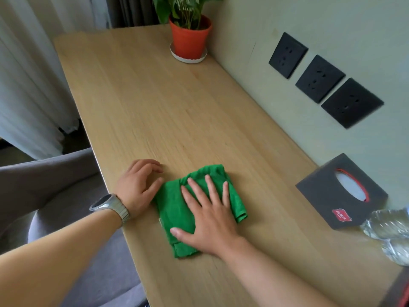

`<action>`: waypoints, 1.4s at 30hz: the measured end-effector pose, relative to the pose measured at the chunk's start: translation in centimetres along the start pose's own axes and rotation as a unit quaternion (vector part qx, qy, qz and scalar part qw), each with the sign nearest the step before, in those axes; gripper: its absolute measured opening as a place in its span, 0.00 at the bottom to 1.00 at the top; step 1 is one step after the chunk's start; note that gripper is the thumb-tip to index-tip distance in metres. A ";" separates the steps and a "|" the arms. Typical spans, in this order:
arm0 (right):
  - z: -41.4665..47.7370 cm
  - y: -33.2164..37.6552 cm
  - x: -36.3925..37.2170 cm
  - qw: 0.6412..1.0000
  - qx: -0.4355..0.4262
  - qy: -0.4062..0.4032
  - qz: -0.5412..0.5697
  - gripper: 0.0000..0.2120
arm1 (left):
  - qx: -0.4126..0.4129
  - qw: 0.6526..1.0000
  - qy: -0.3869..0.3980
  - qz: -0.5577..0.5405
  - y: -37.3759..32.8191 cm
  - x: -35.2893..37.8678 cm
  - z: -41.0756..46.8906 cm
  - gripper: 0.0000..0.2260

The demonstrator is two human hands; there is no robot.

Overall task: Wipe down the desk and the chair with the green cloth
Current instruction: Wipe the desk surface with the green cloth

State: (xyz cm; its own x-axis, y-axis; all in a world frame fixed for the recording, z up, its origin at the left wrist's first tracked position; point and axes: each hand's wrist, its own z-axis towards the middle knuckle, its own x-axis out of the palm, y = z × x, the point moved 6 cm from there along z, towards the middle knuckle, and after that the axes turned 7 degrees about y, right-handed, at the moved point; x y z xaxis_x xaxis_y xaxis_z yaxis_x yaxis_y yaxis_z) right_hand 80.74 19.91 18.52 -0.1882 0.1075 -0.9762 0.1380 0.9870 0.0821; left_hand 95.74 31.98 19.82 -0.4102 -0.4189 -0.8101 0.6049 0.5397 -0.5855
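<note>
Both hands sat on the tabletop [166, 107]: right hand [208, 220] flat, fingers [209, 185] straight and spread, pressing the folded green cloth [174, 204] near its front edge, probably for wiping pressure; left hand [138, 185] loosely curled, gripping nothing, braced alongside.

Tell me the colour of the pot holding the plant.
Orange-red pot, standing on a white saucer; head view.
</note>
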 end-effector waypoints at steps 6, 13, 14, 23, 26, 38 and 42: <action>3.3 -11.8 -1.1 0.984 0.177 0.019 -0.021 0.49 | 0.003 0.995 0.020 0.099 1.3 -0.9 4.3 0.23; 4.2 -23.4 -2.0 0.940 0.338 0.036 0.032 0.50 | 0.007 0.995 0.024 0.093 2.1 -0.8 4.4 0.22; 4.4 -24.0 -2.2 0.935 0.352 0.034 0.036 0.51 | 0.003 0.996 0.031 0.087 2.1 -0.8 4.5 0.22; 7.1 -26.7 -3.3 0.888 0.453 0.002 0.077 0.51 | 0.009 1.000 0.019 0.014 3.1 -1.3 4.9 0.23; 8.2 -25.3 -3.2 0.894 0.441 0.016 0.076 0.52 | 0.005 1.000 0.012 -0.028 3.5 -1.5 5.0 0.24; 13.2 -4.0 -2.5 0.989 0.145 -0.001 0.002 0.49 | -0.040 0.987 -0.035 -0.150 4.0 -2.5 4.6 0.29; 11.9 4.5 -1.9 0.999 0.050 0.012 0.012 0.47 | -0.063 0.966 -0.062 -0.242 4.6 -2.8 4.5 0.25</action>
State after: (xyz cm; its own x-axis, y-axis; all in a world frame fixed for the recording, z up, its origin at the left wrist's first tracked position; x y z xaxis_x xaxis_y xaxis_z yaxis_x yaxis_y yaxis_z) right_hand 93.23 22.75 18.33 -0.2066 0.1350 -0.9691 0.2383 0.9676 0.0840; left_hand 102.74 32.34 19.56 -0.5348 -0.7247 -0.4346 0.2716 0.3396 -0.9005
